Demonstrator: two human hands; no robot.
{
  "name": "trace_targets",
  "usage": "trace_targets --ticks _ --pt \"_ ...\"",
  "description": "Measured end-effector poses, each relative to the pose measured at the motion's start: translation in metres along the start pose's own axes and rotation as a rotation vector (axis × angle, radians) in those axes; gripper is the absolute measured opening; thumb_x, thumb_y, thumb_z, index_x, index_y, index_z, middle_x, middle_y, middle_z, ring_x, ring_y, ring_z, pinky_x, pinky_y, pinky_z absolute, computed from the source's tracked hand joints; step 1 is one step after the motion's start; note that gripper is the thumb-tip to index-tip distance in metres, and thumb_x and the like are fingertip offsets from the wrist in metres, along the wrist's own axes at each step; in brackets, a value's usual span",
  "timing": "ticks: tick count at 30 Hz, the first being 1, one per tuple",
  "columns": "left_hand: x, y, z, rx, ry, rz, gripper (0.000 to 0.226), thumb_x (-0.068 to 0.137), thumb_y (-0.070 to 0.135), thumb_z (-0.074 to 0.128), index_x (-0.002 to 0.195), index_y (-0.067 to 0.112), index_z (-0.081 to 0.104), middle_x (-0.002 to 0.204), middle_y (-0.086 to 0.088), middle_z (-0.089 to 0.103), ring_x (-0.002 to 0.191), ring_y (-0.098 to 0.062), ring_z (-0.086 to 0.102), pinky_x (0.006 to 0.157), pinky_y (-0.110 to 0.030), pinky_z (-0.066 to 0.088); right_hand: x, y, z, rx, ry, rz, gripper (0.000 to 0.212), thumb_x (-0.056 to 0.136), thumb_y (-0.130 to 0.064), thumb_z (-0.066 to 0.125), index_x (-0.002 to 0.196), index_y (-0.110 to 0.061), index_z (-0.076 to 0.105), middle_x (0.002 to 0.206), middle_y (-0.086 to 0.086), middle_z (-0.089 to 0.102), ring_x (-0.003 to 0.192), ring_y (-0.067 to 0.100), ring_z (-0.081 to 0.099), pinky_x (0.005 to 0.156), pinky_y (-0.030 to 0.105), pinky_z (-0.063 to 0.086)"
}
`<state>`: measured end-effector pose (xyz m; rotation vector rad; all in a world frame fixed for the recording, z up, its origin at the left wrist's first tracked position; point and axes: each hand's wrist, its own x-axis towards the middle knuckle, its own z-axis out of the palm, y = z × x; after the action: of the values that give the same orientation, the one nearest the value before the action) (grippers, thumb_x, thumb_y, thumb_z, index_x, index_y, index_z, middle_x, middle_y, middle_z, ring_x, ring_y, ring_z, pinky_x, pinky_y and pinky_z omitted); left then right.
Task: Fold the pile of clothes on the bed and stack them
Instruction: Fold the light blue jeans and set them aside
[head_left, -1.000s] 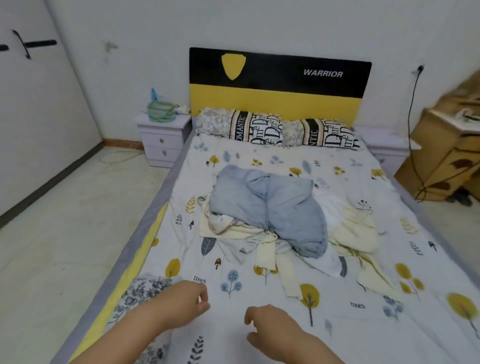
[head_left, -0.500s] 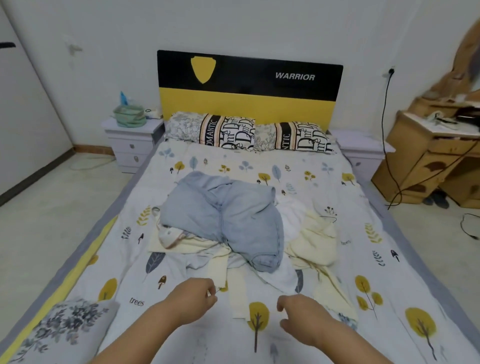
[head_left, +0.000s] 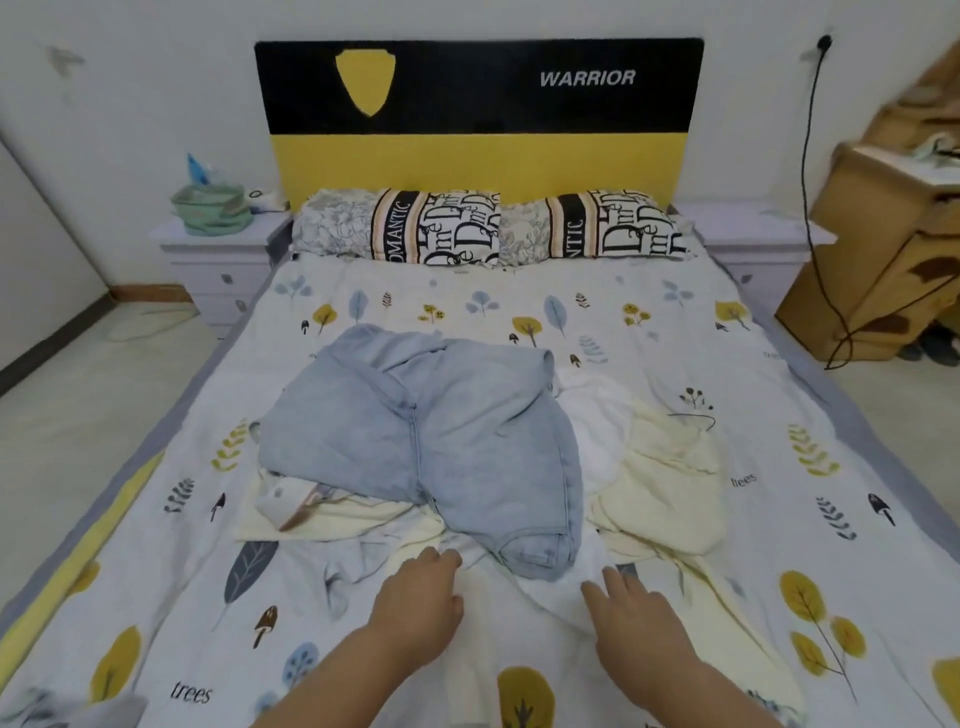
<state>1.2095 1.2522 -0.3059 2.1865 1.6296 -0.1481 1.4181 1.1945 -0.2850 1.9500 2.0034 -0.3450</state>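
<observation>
A loose pile of clothes lies in the middle of the bed (head_left: 675, 322). Light blue denim shorts (head_left: 415, 431) sit on top of it. Pale yellow garments (head_left: 665, 499) and a white one (head_left: 597, 431) spread out beneath and to the right. My left hand (head_left: 415, 597) reaches over the near edge of the pile, fingers relaxed, just touching the pale cloth below the shorts. My right hand (head_left: 634, 618) is stretched out flat beside it, fingertips at the white fabric near the shorts' leg hem. Neither hand holds anything.
Two patterned pillows (head_left: 493, 228) lie against the black and yellow headboard (head_left: 478, 130). White nightstands (head_left: 218, 260) flank the bed; the left one carries a green bowl (head_left: 213, 208). A wooden dresser (head_left: 893, 234) with a black cable stands at the right.
The view has moved closer to the pile and centred on the bed. Both hands have advanced from the bare sheet to the near edge of the clothes, and the fingers have opened out.
</observation>
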Motion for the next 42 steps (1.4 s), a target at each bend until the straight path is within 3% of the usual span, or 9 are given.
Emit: trace_targets --ticks 3,12,16,19,22,27,32,36,42 --pt "0.042 0.004 0.027 0.021 0.041 0.020 0.043 0.092 0.022 0.042 0.135 0.019 0.034 0.132 -0.002 0.041 0.117 -0.019 0.043 0.088 -0.026 0.036 0.053 0.005 0.038 0.054 0.050 0.037 0.060 0.095 -0.022 0.045 0.146 -0.016 0.014 0.154 0.012 0.009 0.140 0.029 0.016 0.108 0.042 0.027" --pt "0.146 -0.003 0.088 0.103 0.154 0.017 0.089 0.086 0.030 0.058 0.150 0.025 -0.004 0.156 -0.013 -0.016 0.144 -0.031 -0.008 0.114 -0.048 0.006 0.165 -0.009 0.099 0.192 0.287 0.113 0.103 0.082 -0.066 0.049 0.138 -0.033 -0.031 0.150 0.011 -0.033 0.142 0.034 -0.015 0.109 0.061 0.013" --pt "0.169 -0.014 0.104 0.128 0.053 0.094 0.095 0.082 0.043 0.061 0.149 0.032 -0.005 0.158 -0.007 -0.012 0.144 -0.029 -0.010 0.114 -0.050 -0.004 0.174 -0.014 0.120 0.236 0.291 0.088 0.084 0.083 -0.053 0.059 0.149 -0.034 0.010 0.155 0.020 -0.009 0.140 0.046 0.001 0.106 0.058 0.025" --pt "0.169 -0.024 0.111 0.177 0.093 0.118 0.068 0.084 0.037 0.058 0.144 0.028 0.026 0.154 -0.009 0.018 0.142 -0.025 0.015 0.114 -0.047 0.006 0.164 -0.029 0.127 0.259 0.461 0.051 0.040 0.061 -0.012 0.086 0.097 -0.007 0.069 0.115 0.033 0.057 0.092 0.055 0.055 0.064 0.050 0.053" --pt "0.153 -0.026 0.112 0.256 0.163 0.185 0.026 0.089 0.028 0.047 0.114 0.022 0.051 0.120 -0.004 0.051 0.117 -0.023 0.046 0.101 -0.035 0.021 0.149 -0.045 0.119 0.237 0.517 0.025 0.034 0.041 0.005 0.085 0.065 -0.008 0.065 0.071 0.016 0.062 0.052 0.032 0.052 0.040 0.031 0.042" --pt "0.109 -0.025 0.091 0.233 0.033 0.237 0.017 0.090 0.014 0.042 0.101 0.016 0.055 0.106 -0.007 0.062 0.096 -0.025 0.057 0.074 -0.028 0.031 0.108 -0.063 0.101 0.259 0.457 -0.044 0.038 0.030 -0.003 0.088 0.055 -0.018 0.064 0.055 0.000 0.057 0.041 0.019 0.046 0.037 0.026 0.036" --pt "0.056 -0.012 0.035 0.172 -0.006 0.262 0.013 0.089 0.012 0.041 0.099 0.017 0.048 0.102 -0.010 0.062 0.094 -0.026 0.058 0.066 -0.032 0.033 0.054 -0.052 0.054 0.419 0.274 -0.007 0.007 0.089 -0.020 0.055 0.096 -0.023 0.057 0.098 -0.003 0.057 0.079 0.015 0.036 0.058 0.023 0.025" --pt "0.018 0.011 -0.048 0.032 0.190 0.244 0.013 0.096 0.026 0.042 0.097 0.017 0.051 0.094 -0.009 0.062 0.090 -0.026 0.058 0.063 -0.030 0.026 0.010 -0.039 -0.019 0.704 0.400 0.009 0.002 0.090 -0.027 0.056 0.088 -0.026 0.057 0.088 -0.008 0.055 0.086 0.016 0.049 0.069 0.025 0.035" --pt "-0.048 0.039 -0.158 -0.255 0.321 0.195 0.039 0.094 0.023 0.051 0.062 0.024 0.028 0.058 0.003 0.039 0.068 -0.025 0.046 0.060 -0.035 0.026 -0.062 -0.037 -0.131 1.143 0.631 0.256 0.068 0.082 -0.034 0.069 0.139 -0.019 0.035 0.134 0.000 0.045 0.118 0.016 0.046 0.092 0.025 0.035"
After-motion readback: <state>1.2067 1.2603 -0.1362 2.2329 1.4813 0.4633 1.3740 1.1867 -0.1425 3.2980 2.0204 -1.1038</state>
